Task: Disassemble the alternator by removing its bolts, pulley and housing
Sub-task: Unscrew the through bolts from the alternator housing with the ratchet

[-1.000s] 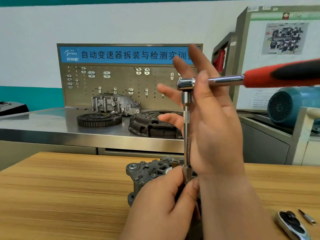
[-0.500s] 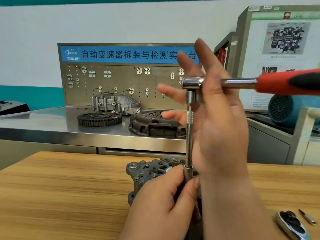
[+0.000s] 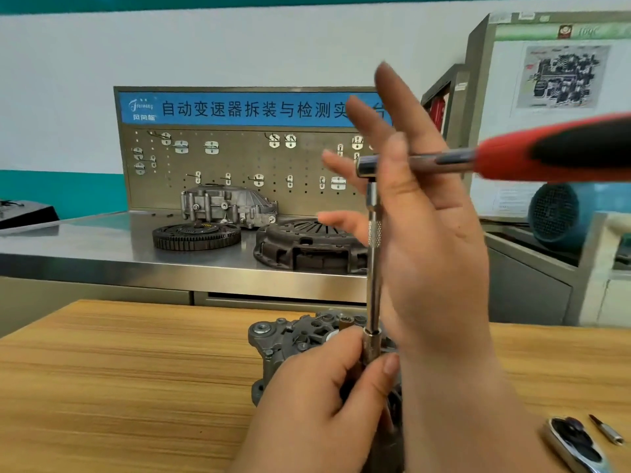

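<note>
The grey alternator (image 3: 293, 336) stands on the wooden table (image 3: 136, 370), partly hidden behind my hands. A long chrome extension bar (image 3: 374, 268) rises upright from it. My left hand (image 3: 317, 404) pinches the socket (image 3: 370, 346) at the bar's foot between thumb and fingers. On top of the bar sits a ratchet whose red and black handle (image 3: 563, 151) points right. My right hand (image 3: 433, 250) is raised beside the bar with its fingers spread straight and its thumb lying across the ratchet's shaft.
A second ratchet head (image 3: 573, 442) and a small bit (image 3: 607, 433) lie at the table's near right. Behind it, a steel bench (image 3: 85, 247) carries a flywheel (image 3: 196, 235), a clutch cover (image 3: 307, 244) and a cast housing (image 3: 225, 206). A blue motor (image 3: 560, 213) stands at the right.
The ratchet handle swung a little to the right and back again, with my right hand following it. My left hand kept its pinch on the socket.
</note>
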